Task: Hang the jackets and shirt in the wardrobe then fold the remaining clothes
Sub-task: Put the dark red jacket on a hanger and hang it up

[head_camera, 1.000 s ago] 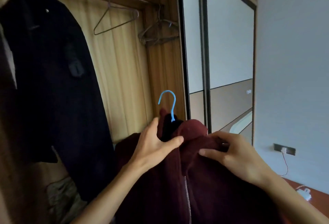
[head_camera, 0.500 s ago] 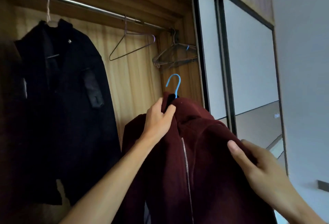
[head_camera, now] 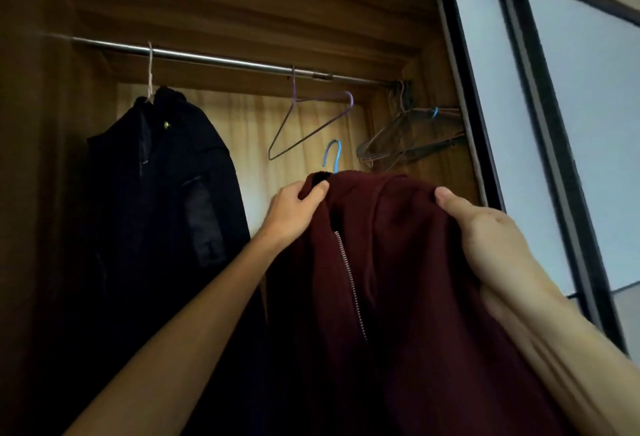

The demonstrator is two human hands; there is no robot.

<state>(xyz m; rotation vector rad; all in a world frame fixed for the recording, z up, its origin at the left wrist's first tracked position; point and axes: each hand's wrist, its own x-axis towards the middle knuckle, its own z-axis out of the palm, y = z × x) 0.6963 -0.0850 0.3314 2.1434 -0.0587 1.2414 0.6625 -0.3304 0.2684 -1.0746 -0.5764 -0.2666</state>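
Note:
A dark red zip jacket (head_camera: 398,262) hangs on a hanger with a blue hook (head_camera: 333,155), raised in front of the open wardrobe. My left hand (head_camera: 294,210) grips the jacket's collar just below the hook. My right hand (head_camera: 485,228) grips the jacket's right shoulder. The blue hook is below the metal rail (head_camera: 225,61) and not on it. A black jacket (head_camera: 162,200) hangs from the rail at the left on a white hanger.
An empty purple wire hanger (head_camera: 308,124) hangs mid-rail, right above the blue hook. Several empty wire hangers (head_camera: 408,138) bunch at the rail's right end. Sliding mirror doors (head_camera: 540,131) with dark frames stand to the right.
Both hands have lifted the red jacket higher toward the rail. My right hand moved from the jacket's side up to its shoulder. The view tilted upward.

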